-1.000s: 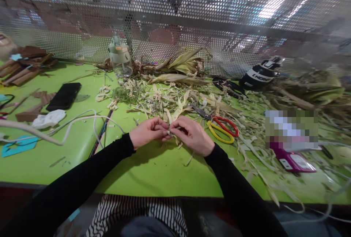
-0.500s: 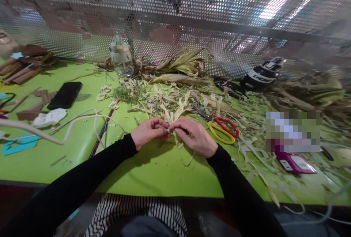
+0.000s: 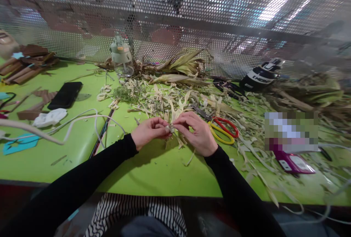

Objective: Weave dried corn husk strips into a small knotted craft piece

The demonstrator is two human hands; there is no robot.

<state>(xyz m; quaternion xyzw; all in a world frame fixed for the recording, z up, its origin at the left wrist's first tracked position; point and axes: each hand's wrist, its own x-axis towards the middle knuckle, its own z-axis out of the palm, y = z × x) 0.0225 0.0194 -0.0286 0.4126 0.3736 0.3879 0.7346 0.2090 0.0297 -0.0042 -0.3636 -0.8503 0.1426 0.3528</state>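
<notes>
Pale dried corn husk strips [image 3: 177, 109] fan upward from between my two hands, gathered at a small whitish knot. My left hand [image 3: 151, 131] pinches the bundle's lower end between thumb and fingertips. Touching the same spot from the other side, my right hand [image 3: 196, 131] has its thumb and index finger closed on the husk. Both hands are just above the green table [image 3: 164, 171]. Beside my right hand lie scissors [image 3: 222, 131] with one red and one yellow handle. Behind the hands spreads a heap of husk scraps [image 3: 153, 96].
A clear bottle [image 3: 122, 57] and whole husks [image 3: 183, 65] stand along the perforated metal screen [image 3: 164, 21]. To the left are a black phone [image 3: 65, 95] and white cables [image 3: 74, 120]. A black bottle [image 3: 260, 76] and a purple packet [image 3: 294, 162] are on the right.
The husk bundle has turned slightly between my fingers, and its strips now lean more to the right. My right hand has shifted a little and its fingers have risen.
</notes>
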